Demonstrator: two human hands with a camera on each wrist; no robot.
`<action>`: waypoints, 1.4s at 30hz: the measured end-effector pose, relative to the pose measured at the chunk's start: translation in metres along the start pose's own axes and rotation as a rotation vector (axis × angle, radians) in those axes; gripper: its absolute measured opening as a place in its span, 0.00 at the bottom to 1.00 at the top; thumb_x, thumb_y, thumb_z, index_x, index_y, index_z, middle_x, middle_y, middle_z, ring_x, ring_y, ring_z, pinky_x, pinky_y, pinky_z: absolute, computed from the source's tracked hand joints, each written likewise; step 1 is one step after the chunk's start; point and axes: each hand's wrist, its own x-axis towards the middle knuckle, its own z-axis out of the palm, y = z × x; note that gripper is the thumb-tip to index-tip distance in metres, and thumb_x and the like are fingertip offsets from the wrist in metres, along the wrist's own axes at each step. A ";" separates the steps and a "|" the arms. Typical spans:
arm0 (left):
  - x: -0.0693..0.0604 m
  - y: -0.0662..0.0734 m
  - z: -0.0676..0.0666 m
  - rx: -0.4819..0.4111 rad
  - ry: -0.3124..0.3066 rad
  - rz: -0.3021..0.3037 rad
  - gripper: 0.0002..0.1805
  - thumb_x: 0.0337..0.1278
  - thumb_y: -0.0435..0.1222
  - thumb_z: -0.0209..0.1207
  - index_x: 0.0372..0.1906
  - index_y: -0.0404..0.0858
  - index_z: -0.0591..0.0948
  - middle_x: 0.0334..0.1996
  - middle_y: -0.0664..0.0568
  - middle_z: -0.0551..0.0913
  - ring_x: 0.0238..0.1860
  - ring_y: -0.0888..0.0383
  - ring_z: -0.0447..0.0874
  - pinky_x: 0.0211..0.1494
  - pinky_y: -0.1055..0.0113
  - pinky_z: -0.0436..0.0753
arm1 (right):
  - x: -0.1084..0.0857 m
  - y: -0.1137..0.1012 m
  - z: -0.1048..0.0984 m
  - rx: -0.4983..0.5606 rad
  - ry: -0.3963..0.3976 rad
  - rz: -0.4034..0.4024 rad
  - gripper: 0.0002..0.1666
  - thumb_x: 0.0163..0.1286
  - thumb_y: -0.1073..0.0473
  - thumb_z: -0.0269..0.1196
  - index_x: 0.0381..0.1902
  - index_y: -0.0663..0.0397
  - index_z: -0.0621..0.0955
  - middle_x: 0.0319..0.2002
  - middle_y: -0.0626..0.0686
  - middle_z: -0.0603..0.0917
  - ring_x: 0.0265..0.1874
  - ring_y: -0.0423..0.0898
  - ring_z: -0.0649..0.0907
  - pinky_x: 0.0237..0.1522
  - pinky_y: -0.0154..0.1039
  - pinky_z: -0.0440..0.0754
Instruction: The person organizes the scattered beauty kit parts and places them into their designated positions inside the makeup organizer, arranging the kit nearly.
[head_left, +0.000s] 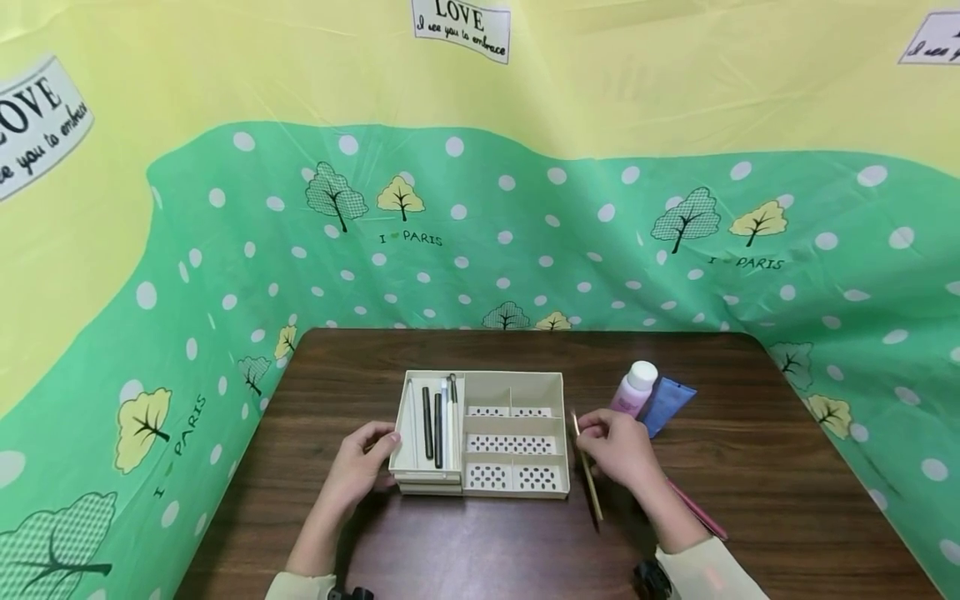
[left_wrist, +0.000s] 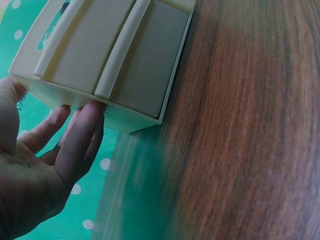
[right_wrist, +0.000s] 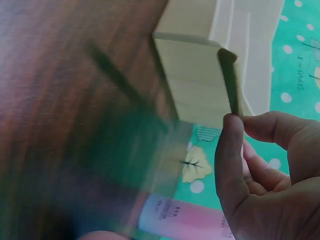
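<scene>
Stick [head_left: 589,483] pinched between thumb and finger of a person's right hand [head_left: 622,446], just beside the right wall of a cream box [head_left: 512,423]. Held near its far end, it runs roughly along that wall, near end slanting outward. Pens [head_left: 438,429] lie lengthwise in the box's left section, beyond the divided compartments. The left hand [head_left: 360,458], farther from the stick, touches the box's left side, fingers unwrapped.
</scene>
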 end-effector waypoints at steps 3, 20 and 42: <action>0.001 0.000 0.000 0.003 -0.001 -0.004 0.16 0.70 0.37 0.61 0.56 0.33 0.82 0.43 0.43 0.81 0.33 0.51 0.84 0.33 0.50 0.92 | 0.002 -0.006 -0.003 -0.015 0.016 -0.025 0.13 0.58 0.65 0.64 0.42 0.60 0.86 0.30 0.51 0.87 0.15 0.46 0.84 0.20 0.35 0.84; -0.001 0.001 -0.001 0.002 0.000 -0.009 0.16 0.70 0.37 0.62 0.56 0.32 0.82 0.42 0.43 0.82 0.32 0.52 0.84 0.33 0.50 0.92 | 0.013 -0.058 0.021 0.177 -0.035 -0.068 0.14 0.60 0.68 0.66 0.45 0.62 0.86 0.33 0.55 0.87 0.22 0.46 0.86 0.19 0.41 0.88; 0.001 0.001 0.001 -0.001 0.000 -0.007 0.15 0.70 0.36 0.61 0.55 0.31 0.82 0.41 0.45 0.81 0.31 0.53 0.84 0.29 0.55 0.91 | 0.037 -0.137 0.071 0.465 -0.105 -0.091 0.17 0.62 0.71 0.65 0.50 0.61 0.85 0.38 0.57 0.86 0.29 0.46 0.87 0.25 0.46 0.91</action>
